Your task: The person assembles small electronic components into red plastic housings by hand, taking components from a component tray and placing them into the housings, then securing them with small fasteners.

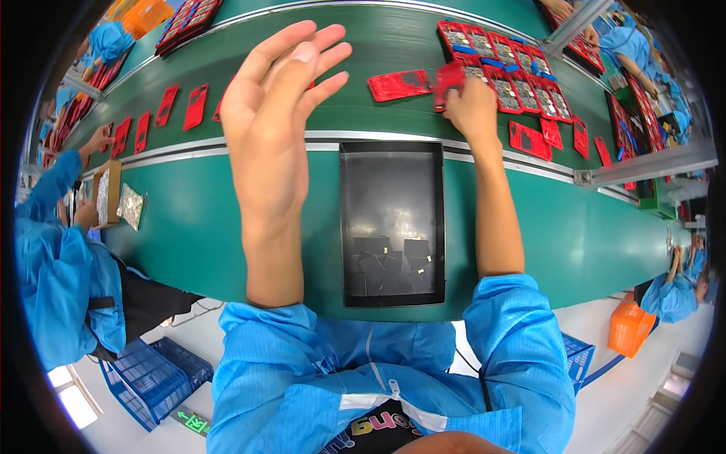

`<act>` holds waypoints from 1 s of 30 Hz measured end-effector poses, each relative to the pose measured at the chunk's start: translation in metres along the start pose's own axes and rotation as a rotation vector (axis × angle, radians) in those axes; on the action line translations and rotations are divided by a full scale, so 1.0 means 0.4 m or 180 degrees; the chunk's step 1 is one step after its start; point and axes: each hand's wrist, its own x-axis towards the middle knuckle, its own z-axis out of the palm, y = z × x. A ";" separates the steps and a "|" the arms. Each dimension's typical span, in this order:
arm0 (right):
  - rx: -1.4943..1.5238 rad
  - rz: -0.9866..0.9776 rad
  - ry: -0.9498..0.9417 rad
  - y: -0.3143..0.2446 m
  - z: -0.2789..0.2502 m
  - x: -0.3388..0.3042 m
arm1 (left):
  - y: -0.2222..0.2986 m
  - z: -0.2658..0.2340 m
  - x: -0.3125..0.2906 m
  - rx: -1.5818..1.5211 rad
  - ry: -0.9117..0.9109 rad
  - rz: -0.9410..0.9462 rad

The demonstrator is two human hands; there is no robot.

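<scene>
My right hand [473,110] pinches a red phone-shaped holder [449,78], slightly blurred, at the near left edge of a red tray [443,45]. Rows of similar red holders with grey circuit-like parts inside and blue tabs fill that tray. Just left of the hand, another red holder [397,85] lies on the dark green conveyor belt [393,45]. My left hand [276,113] is raised over the belt with its fingers spread and nothing in it. It partly hides a red holder beneath. Between my forearms sits a black tray [346,227] containing several thin dark sheets [378,265].
More red holders [196,106] lie along the belt at left, others [531,140] at right. A metal post [643,166] crosses the right side. At left, a co-worker in blue [49,257] handles things beside a cardboard box [110,189] and a clear bag [130,206].
</scene>
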 end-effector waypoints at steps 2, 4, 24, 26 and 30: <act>0.0881 0.0178 -0.0583 -0.071 0.007 -0.025 | -0.005 -0.017 -0.004 0.0038 0.0006 -0.0027; 0.1269 0.0394 -0.1200 -0.101 0.015 -0.026 | -0.004 -0.023 -0.006 0.0083 -0.0025 0.0013; 0.0070 0.0512 -0.0514 -0.027 -0.049 -0.157 | 0.004 -0.022 -0.008 0.0276 -0.0496 0.0024; 0.0327 0.0363 -0.0651 -0.029 -0.085 -0.182 | 0.003 -0.031 -0.015 0.0386 -0.0474 -0.0019; 0.0917 0.0137 -0.0943 -0.029 -0.203 -0.256 | 0.000 -0.024 -0.016 0.0741 -0.0664 -0.0280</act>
